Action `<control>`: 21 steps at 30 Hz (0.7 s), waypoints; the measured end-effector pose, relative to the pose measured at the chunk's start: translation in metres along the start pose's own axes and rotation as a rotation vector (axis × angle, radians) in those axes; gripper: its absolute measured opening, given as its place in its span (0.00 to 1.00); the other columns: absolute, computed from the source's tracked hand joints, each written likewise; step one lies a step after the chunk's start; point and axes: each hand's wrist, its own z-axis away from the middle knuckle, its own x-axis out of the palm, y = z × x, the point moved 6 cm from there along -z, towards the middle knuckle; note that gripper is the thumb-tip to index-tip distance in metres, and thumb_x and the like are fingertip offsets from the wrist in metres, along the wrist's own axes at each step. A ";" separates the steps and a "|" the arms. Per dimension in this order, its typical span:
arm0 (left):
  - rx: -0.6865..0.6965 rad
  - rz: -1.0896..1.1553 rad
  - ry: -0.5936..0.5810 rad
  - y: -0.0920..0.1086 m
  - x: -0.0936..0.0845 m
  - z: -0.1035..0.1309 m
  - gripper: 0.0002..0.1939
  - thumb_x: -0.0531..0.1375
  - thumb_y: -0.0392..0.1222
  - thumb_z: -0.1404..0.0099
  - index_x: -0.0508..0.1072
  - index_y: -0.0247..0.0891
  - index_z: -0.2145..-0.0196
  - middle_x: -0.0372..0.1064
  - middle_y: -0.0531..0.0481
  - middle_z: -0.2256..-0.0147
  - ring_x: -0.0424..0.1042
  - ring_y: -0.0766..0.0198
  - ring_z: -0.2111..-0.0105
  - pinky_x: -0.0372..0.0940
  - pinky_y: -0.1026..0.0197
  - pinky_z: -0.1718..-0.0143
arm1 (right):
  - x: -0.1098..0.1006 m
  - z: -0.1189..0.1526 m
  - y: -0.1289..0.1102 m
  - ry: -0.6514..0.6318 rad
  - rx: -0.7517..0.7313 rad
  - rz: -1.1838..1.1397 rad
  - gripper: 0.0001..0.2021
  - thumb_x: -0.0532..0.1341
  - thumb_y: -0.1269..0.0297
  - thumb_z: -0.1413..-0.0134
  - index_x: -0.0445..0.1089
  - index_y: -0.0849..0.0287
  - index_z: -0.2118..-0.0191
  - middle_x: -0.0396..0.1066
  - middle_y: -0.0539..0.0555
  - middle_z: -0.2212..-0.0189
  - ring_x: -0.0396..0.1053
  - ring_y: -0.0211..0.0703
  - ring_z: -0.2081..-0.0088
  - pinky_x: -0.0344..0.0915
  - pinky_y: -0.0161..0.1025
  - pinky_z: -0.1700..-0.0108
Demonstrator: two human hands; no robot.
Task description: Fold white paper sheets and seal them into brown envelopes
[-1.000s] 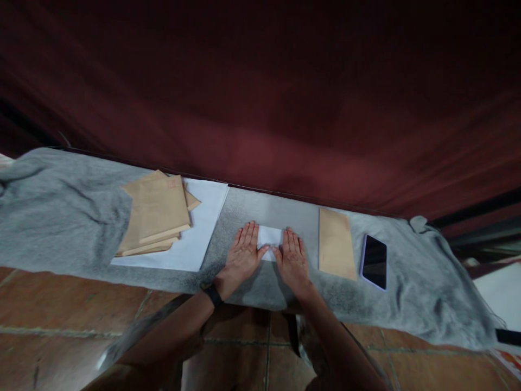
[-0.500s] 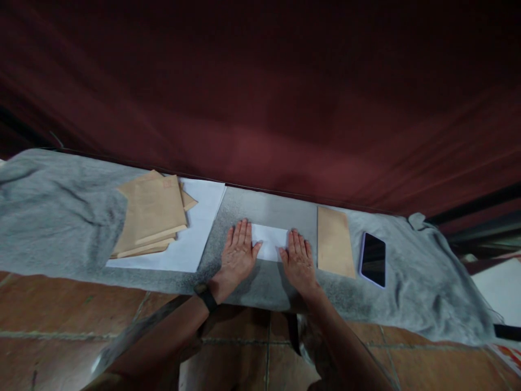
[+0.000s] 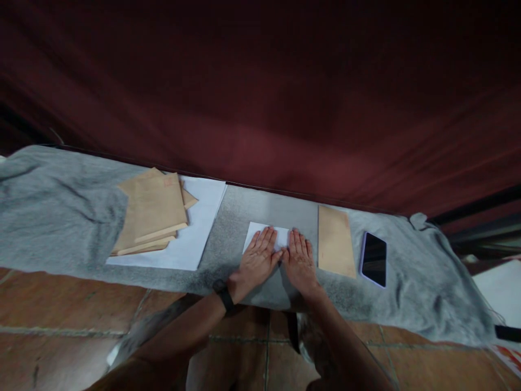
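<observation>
Left hand [image 3: 259, 258], right hand [image 3: 300, 263] stretched flat on small paper [image 3: 282, 237]. Bare cloth [image 3: 266, 202] beyond paper's far edge; cloth's front edge below wrists. Envelope stack [image 3: 158, 209] left of hands, red print [image 3: 169, 183] unreadable.

One head cam, looking forward and down at both hands [image 3: 257, 258] from fairly near, red backdrop [image 3: 252, 125] filling the top.

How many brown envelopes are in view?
At least 4: a single envelope right of the right hand, and 3 or more in the overlapping stack on the large white paper; others may be hidden.
</observation>
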 end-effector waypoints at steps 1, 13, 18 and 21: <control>-0.021 -0.014 0.000 -0.005 -0.001 -0.001 0.31 0.45 0.49 0.21 0.54 0.28 0.28 0.54 0.34 0.29 0.49 0.52 0.27 0.48 0.44 0.27 | 0.000 0.000 0.001 -0.002 0.005 0.000 0.29 0.44 0.62 0.26 0.49 0.68 0.25 0.52 0.67 0.27 0.50 0.57 0.27 0.46 0.59 0.28; -0.033 -0.125 -0.086 -0.019 0.001 -0.001 0.30 0.46 0.38 0.24 0.55 0.31 0.28 0.46 0.35 0.27 0.45 0.50 0.26 0.45 0.42 0.27 | 0.002 -0.001 -0.047 -0.124 -0.098 -0.123 0.30 0.43 0.58 0.24 0.48 0.68 0.25 0.47 0.65 0.25 0.44 0.51 0.25 0.46 0.54 0.26; -0.067 -0.135 -0.062 -0.024 -0.002 -0.002 0.29 0.43 0.41 0.23 0.56 0.26 0.29 0.49 0.34 0.28 0.47 0.50 0.26 0.47 0.44 0.27 | 0.006 0.000 -0.037 -0.050 -0.085 -0.085 0.30 0.44 0.56 0.24 0.51 0.68 0.26 0.51 0.65 0.27 0.47 0.53 0.25 0.46 0.56 0.26; -0.103 -0.144 -0.039 -0.030 -0.007 -0.002 0.30 0.43 0.44 0.22 0.56 0.25 0.29 0.49 0.34 0.28 0.46 0.50 0.26 0.47 0.45 0.27 | 0.003 0.001 -0.028 0.010 -0.086 -0.055 0.30 0.45 0.56 0.24 0.50 0.70 0.26 0.52 0.67 0.27 0.49 0.55 0.26 0.46 0.57 0.27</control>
